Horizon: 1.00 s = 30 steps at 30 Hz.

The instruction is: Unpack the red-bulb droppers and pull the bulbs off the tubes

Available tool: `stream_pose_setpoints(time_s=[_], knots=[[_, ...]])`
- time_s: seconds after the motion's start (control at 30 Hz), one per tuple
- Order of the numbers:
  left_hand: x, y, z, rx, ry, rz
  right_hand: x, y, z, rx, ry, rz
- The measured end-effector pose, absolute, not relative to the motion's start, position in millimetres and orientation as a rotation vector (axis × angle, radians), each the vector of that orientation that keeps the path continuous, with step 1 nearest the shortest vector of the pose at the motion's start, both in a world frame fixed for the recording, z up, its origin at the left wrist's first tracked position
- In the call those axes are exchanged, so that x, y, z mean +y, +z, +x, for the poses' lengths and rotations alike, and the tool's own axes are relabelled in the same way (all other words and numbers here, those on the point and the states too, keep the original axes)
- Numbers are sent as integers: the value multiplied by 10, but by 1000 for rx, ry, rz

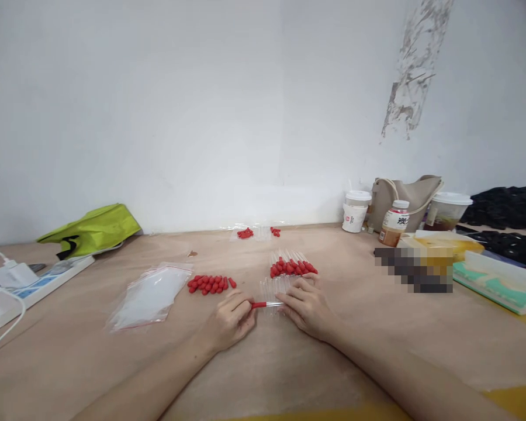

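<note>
My left hand [230,320] and my right hand [307,307] meet over the wooden table [355,327], both pinched on one clear tube with a red cap [265,304]. The left fingers grip the red cap end, the right fingers hold the clear tube end. Just behind the hands lie several bare clear tubes [275,286]. Farther back sits a fan of capped tubes [291,266]. A heap of loose red caps [211,284] lies left of the hands.
Empty zip bags [151,295] lie at the left, a power strip with chargers [21,283] and a green bag [92,228] beyond. At the right stand cups [355,211], a bottle [394,222], a beige bag [405,199] and boxes [495,280]. A small bag with red caps [256,233] lies by the wall.
</note>
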<state>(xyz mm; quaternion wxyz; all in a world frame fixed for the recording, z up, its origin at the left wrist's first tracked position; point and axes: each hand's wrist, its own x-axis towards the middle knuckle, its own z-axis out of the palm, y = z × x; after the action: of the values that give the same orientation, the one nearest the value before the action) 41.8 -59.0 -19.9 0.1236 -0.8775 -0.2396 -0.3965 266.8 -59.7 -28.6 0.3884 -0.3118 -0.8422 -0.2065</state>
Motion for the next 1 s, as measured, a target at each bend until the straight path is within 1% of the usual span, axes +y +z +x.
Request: stream_pose_setpoints(time_s=[0.17,0.3,0.53,1.0], knots=[[-601,-198,418,-826,-1170,-2570,-598,-292,2629,-2176,-518,-813],[-574,-203,440,-789,-1043,-2584,-613,-285,2612,-2184,-502,-819],[-550,-238,438,-815,-927,-2613,-631,-284,2629,-2207,-474,-787],[-593,-202,423,-769,-845,-2662,-660,-315,2676,-2221,-465,-767]])
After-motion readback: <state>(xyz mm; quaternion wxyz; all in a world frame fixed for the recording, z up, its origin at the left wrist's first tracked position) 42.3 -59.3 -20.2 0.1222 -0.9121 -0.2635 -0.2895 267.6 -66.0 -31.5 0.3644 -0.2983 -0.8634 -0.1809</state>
